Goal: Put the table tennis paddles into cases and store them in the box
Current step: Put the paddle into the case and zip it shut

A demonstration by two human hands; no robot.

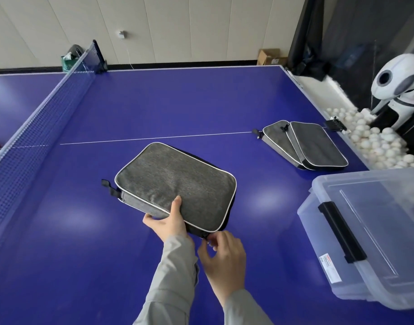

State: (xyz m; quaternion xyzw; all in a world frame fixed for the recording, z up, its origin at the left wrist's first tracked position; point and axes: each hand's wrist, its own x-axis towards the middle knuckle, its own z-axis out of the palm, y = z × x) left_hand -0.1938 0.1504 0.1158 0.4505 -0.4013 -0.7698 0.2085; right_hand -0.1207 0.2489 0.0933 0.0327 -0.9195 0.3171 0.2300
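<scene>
Right hand pinches the zipper pull while left hand clamps the grey case edge.

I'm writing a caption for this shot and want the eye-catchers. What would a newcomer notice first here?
First, the grey paddle case in the middle of the blue table, steadied by the left hand while the right hand pinches at its near corner. Next, the clear lidded box at the right edge, with two more grey cases overlapping behind it and a heap of white balls beyond.
</scene>
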